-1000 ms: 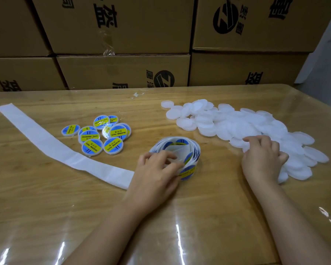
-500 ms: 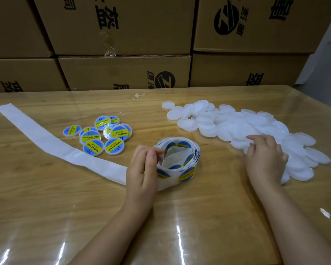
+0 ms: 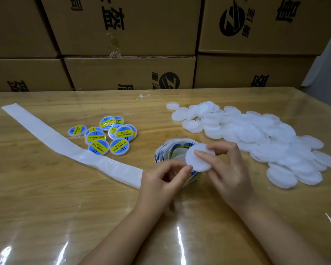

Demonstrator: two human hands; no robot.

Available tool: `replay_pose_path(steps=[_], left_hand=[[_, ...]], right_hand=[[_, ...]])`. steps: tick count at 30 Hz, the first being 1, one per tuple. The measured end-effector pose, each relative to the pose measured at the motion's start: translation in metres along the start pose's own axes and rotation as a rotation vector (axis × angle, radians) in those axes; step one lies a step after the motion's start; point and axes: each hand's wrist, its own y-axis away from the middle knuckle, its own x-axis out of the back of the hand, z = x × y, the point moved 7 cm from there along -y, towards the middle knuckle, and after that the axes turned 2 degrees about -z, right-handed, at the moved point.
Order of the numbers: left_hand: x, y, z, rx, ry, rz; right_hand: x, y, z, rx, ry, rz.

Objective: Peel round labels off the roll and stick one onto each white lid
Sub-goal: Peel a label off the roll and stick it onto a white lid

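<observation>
My right hand pinches a plain white lid between thumb and fingers, holding it tilted above the roll of blue-and-yellow round labels at the table's middle. My left hand is just left of the lid, thumb and forefinger pinched together at the roll's near edge; what they pinch is hidden. A heap of bare white lids spreads to the right. Several labelled lids lie in a cluster to the left.
A long strip of empty white backing paper trails from the roll toward the far left of the wooden table. Stacked cardboard boxes wall off the table's far edge.
My right hand has lifted one white lid out of the heap and carried it left over the roll. My left hand has shifted right, meeting the lid.
</observation>
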Motion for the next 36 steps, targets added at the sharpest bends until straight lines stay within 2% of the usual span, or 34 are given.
replay_pose_path(steps=[4, 9, 11, 15, 18, 21, 24, 29, 36], left_hand=[[0.004, -0.002, -0.014, 0.149, 0.174, 0.087], [0.002, -0.008, -0.022, 0.184, 0.374, 0.047], [0.007, -0.01, -0.022, 0.15, 0.275, 0.063], [0.01, -0.007, -0.012, 0.002, -0.088, 0.063], [0.002, -0.004, -0.002, -0.129, -0.301, -0.017], [-0.01, 0.0, 0.005, -0.271, -0.471, -0.113], [-0.011, -0.002, 0.008, -0.326, -0.521, -0.11], [0.003, -0.004, 0.003, -0.273, -0.5, -0.018], [0.009, -0.008, 0.002, -0.211, -0.687, 0.071]], right_hand=[[-0.003, 0.0, -0.008, 0.027, -0.018, 0.05], [-0.01, -0.001, -0.007, 0.03, -0.004, 0.035], [-0.015, -0.001, 0.005, -0.051, -0.028, -0.045], [-0.028, 0.007, 0.026, -0.144, -0.029, -0.284], [-0.034, 0.012, 0.032, -0.176, -0.037, -0.389], [-0.034, 0.012, 0.037, -0.207, -0.032, -0.399], [-0.033, 0.012, 0.038, -0.184, -0.028, -0.4], [-0.029, 0.008, 0.023, -0.093, -0.024, -0.347], [-0.026, 0.005, 0.014, -0.077, 0.011, -0.334]])
